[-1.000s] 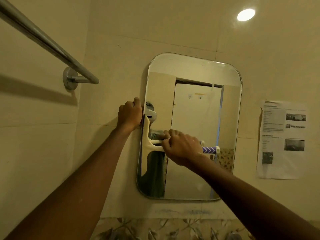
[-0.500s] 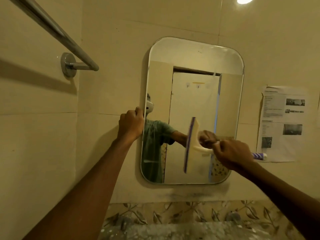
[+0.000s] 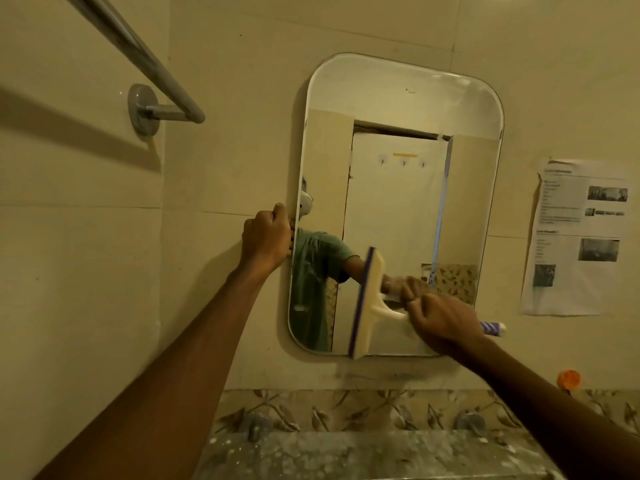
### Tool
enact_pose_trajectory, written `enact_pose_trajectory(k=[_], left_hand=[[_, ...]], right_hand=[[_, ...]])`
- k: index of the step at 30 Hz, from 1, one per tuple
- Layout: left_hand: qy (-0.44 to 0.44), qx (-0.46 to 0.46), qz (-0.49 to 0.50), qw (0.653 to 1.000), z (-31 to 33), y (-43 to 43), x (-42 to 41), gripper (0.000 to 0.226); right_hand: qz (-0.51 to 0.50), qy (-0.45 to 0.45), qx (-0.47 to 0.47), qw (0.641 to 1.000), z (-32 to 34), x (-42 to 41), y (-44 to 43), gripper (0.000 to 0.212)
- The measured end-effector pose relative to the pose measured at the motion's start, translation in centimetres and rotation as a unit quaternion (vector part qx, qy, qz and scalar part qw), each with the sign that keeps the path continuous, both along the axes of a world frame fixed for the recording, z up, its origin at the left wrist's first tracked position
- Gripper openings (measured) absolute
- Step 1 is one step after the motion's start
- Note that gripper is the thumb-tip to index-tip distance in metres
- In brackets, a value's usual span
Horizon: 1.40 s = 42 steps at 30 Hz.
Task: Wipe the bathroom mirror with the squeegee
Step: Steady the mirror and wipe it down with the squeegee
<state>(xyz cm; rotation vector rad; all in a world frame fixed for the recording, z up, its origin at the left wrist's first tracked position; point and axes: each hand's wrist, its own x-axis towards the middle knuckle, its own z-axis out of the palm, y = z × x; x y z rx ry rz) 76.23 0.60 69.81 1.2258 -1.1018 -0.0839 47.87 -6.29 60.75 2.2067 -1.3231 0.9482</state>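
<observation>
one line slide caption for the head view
Right hand holds a white purple-bladed squeegee against the lower part of a rounded rectangular wall mirror while the left hand grips its left edge.

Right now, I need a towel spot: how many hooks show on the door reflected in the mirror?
3, in a row under the yellow strip on the reflected door: left hook, middle hook, right hook. More may lie outside the reflection.

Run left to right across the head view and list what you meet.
Towel rail mount → left hand gripping the mirror edge → squeegee → right hand holding it → printed sheet on the wall.
</observation>
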Motion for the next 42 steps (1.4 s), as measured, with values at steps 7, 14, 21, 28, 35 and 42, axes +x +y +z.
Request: enact_pose_trajectory(k=[7, 14, 21, 28, 35, 42], left_hand=[[0.0, -0.008, -0.006, 1.0, -0.1, 0.3, -0.2, 0.053], [0.001, 0.009, -0.007, 1.0, 0.1, -0.1, 0.2, 0.052], [-0.019, -0.009, 0.015, 1.0, 0.0, -0.1, -0.2, 0.055], [0.029, 0.009, -0.033, 0.999, 0.2, 0.3, 0.3, 0.049], [0.044, 0.026, -0.061, 0.997, 0.3, 0.2, 0.5, 0.045], [0.033, 0.033, -0.048, 0.998, 0.7, 0.4, 0.2, 0.046]], right_hand=[[0.061, 0.016, -0.051, 0.997, -0.5, 4.5, 2.8, 0.053], [0.058, 0.039, -0.003, 0.998, -1.2, 6.9, 1.6, 0.052], [-0.071, 0.039, 0.013, 0.997, -1.2, -3.2, 0.3, 0.047], [0.074, 0.026, -0.062, 0.995, 1.2, 8.7, 3.8, 0.047], [0.063, -0.003, 0.01, 0.998, 0.6, 4.7, 0.8, 0.032], [0.003, -0.043, -0.024, 0.999, 0.6, 0.9, 1.8, 0.055]])
